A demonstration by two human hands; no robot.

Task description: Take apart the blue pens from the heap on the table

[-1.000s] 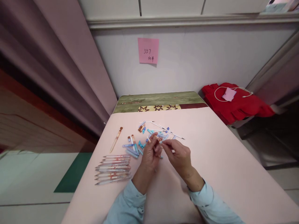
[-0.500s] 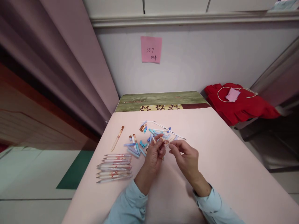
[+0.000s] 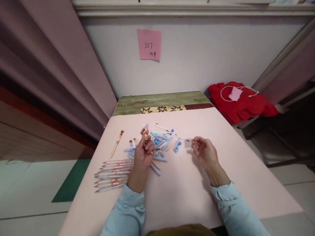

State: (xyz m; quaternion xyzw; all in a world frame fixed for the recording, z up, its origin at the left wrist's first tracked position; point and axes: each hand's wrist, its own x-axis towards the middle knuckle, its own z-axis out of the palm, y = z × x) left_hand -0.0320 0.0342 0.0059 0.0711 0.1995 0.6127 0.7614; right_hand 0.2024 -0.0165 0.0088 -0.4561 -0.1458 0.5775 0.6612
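My left hand (image 3: 144, 152) is closed, holding a short cream-and-brown pen barrel piece (image 3: 146, 137) upright between thumb and fingers. It hovers over the left part of a pile of loose pen parts. To the right of the pile, my right hand (image 3: 205, 154) is raised with its fingers curled in; a tiny pale bit may be at the fingertips, too small to name. White refills (image 3: 180, 136) with dark tips lie across the back of the pile. Blue barrel tubes (image 3: 159, 158) and small blue clips (image 3: 176, 148) are scattered between my hands.
A row of assembled pens (image 3: 114, 173) lies at the table's left, and a single brown-topped pen (image 3: 116, 144) rests behind them. A pink note (image 3: 149, 45) is stuck on the wall. Red cloth (image 3: 231, 109) with a white cord sits beyond the table's right edge.
My hands have moved apart: the left went left and up with the barrel piece, the right shifted a little right. More of the pile shows between them. The camera view has shifted slightly.
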